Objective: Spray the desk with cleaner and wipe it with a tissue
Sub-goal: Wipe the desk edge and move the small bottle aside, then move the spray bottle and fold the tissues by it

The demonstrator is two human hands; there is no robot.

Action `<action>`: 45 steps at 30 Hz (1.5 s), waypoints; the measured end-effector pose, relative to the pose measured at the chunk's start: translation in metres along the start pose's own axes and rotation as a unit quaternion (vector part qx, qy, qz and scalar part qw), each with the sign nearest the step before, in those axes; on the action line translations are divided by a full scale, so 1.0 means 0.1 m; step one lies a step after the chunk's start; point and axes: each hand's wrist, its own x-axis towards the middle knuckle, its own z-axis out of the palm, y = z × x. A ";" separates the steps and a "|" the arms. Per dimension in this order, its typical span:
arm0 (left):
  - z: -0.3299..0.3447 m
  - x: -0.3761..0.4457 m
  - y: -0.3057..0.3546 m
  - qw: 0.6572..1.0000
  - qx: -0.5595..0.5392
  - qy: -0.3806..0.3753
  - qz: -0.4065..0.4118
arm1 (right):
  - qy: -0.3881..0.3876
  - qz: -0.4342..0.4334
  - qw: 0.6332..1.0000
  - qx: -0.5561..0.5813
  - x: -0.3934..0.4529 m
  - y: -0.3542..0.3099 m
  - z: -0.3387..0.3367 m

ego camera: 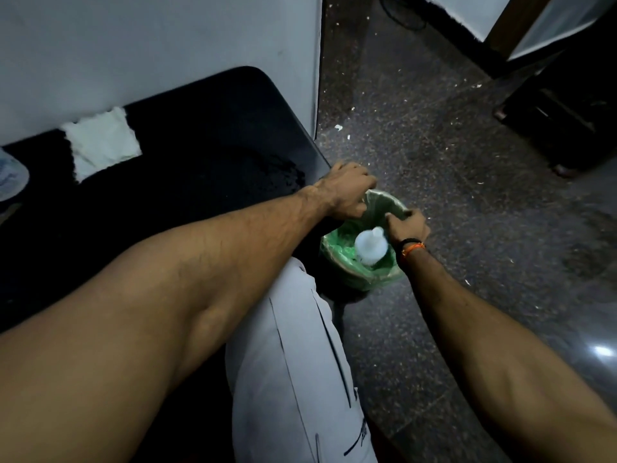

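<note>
A black desk fills the left, with a white tissue lying flat near its back edge. Off the desk's right edge, a small bin lined with a green bag stands on the floor. A white plastic bottle lies inside it. My left hand is closed over the bin's near-left rim beside the desk corner. My right hand, with a black and orange band at the wrist, grips the liner at the bin's right rim. What my left fingers hold is hidden.
A grey partition rises behind the desk. The speckled dark floor has small white scraps on it. Dark furniture stands at the back right. My light-grey trouser leg lies below the bin. A pale object sits at the desk's left edge.
</note>
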 end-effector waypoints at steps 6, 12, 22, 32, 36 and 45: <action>-0.18 -0.25 -0.07 0.998 -0.048 0.040 -0.003 | -0.004 -0.016 1.000 0.006 -0.12 -0.34 -0.08; -0.34 -0.66 -0.29 0.994 -0.062 0.065 -0.067 | -0.003 -0.068 0.997 0.038 -0.45 -0.95 -0.04; -0.49 -1.81 -1.20 0.969 -0.089 0.121 -0.195 | -0.083 -0.183 0.978 0.049 -1.42 -2.01 0.64; -0.20 -3.27 -2.11 0.921 -0.121 0.145 -0.340 | -0.180 -0.299 0.937 -0.003 -2.37 -2.57 1.58; -0.10 -3.71 -2.39 0.895 -0.114 0.164 -0.399 | -0.205 -0.376 0.901 -0.065 -2.61 -2.71 1.91; 0.09 -4.03 -2.85 0.652 -0.257 0.333 -0.631 | -0.192 -0.492 0.837 -0.144 -2.67 -2.96 2.39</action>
